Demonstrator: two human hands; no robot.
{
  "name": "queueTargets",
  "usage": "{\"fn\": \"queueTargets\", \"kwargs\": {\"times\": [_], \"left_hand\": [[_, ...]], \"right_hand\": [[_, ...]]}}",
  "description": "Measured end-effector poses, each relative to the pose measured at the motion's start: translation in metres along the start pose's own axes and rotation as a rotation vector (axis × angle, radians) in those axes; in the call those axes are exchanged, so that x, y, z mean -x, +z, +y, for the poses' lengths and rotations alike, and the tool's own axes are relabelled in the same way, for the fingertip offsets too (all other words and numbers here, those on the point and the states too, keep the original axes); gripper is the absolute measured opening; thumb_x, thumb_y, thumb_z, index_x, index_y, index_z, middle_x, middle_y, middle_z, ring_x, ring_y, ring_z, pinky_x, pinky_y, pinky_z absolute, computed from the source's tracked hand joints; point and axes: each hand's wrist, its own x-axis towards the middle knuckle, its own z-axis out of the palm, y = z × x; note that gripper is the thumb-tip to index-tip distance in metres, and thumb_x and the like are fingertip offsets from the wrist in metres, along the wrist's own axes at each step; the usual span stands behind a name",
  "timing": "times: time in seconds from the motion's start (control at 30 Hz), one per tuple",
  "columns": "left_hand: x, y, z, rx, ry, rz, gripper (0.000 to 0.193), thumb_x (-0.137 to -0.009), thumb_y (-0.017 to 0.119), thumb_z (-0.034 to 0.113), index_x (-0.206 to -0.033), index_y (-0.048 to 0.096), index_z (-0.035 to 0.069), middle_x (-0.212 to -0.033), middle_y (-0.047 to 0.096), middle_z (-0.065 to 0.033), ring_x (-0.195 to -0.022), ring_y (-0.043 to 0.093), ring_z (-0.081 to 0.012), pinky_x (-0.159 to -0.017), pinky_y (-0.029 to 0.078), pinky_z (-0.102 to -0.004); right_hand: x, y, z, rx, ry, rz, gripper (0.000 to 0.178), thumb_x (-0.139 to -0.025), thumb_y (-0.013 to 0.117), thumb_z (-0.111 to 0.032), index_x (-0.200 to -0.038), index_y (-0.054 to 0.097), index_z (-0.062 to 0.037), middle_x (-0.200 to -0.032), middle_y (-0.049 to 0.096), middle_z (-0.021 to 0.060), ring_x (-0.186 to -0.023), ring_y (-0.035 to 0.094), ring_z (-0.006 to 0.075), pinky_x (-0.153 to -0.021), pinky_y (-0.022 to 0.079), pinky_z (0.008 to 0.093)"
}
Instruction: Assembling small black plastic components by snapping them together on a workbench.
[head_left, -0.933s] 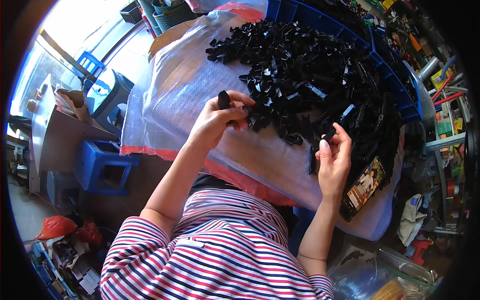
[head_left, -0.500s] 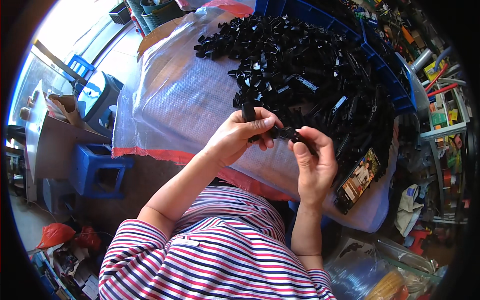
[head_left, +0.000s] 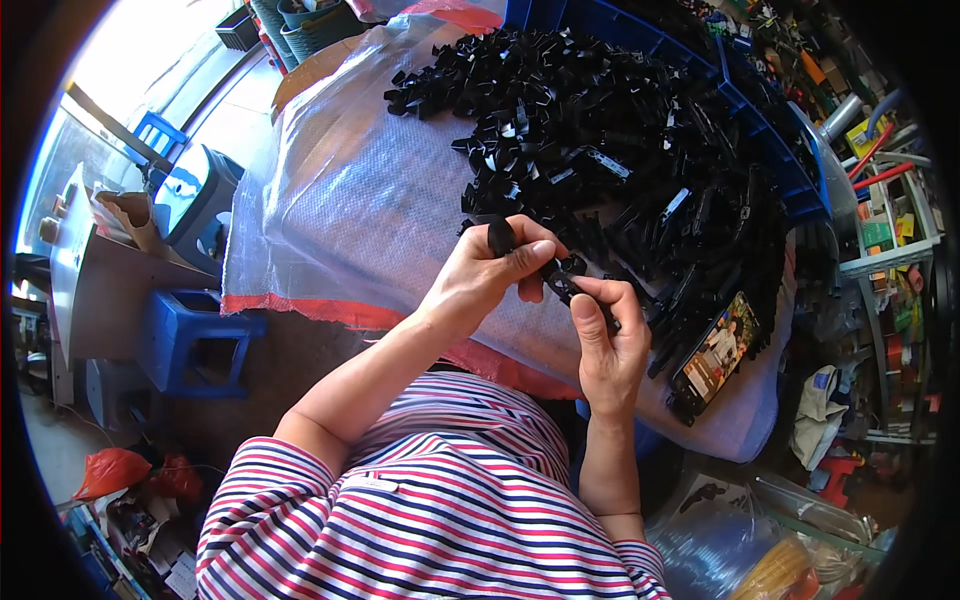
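Hands met just above the near edge of the table [head_left: 330, 230], which was draped in a clear plastic sheet [head_left: 360, 190] with a red hem; the left hand [head_left: 480, 280] had its fingers [head_left: 520, 262] clamped on a small black plastic piece [head_left: 500, 238], thumb underneath, the piece standing up between fingertip and thumb; the right hand [head_left: 605, 340] had its fingers closed round a second black piece [head_left: 563, 278], whose end poked out towards the left hand; the two pieces were touching or very nearly so, though whether they were already seated I couldn't tell. Behind both hands lay the big heap of black parts [head_left: 620, 170], spread over the sheet and up against a blue crate [head_left: 800, 190]; a phone [head_left: 715, 355] rested face up at the heap's near right corner, just beside the right wrist.

By the look of it, this was the joining step, one part being fitted to the other in the air; the next move probably called for lining up the two ends squarely and pressing them together with a firm pinch; a skewed push could have let the small piece slip from the fingertips.
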Motion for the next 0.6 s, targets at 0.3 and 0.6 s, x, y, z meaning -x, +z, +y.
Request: {"fn": "queueTargets", "kwargs": {"times": [0.3, 0.6], "left_hand": [[0.005, 0.006, 0.002, -0.068, 0.069, 0.010, 0.019, -0.087, 0.061, 0.021, -0.092, 0.062, 0.002, -0.082, 0.063, -0.0040, -0.060, 0.056, -0.0077, -0.056, 0.045, -0.0196], [0.035, 0.030, -0.003, -0.552, 0.393, 0.255, 0.009, -0.089, 0.052, 0.004, -0.091, 0.058, -0.001, -0.076, 0.060, -0.0026, -0.051, 0.048, -0.0042, -0.046, 0.038, -0.0177]], "right_hand": [[0.003, 0.008, 0.007, -0.017, -0.024, 0.083, 0.023, -0.089, 0.059, -0.024, -0.092, 0.057, -0.0020, -0.074, 0.054, 0.0007, -0.064, 0.046, 0.0071, -0.058, 0.038, 0.0205], [0.011, 0.029, 0.000, -0.205, 0.119, 0.125, 0.021, -0.092, 0.054, -0.020, -0.076, 0.049, -0.0063, -0.060, 0.043, -0.0064, -0.055, 0.035, 0.0023, -0.048, 0.029, 0.0187]]}}
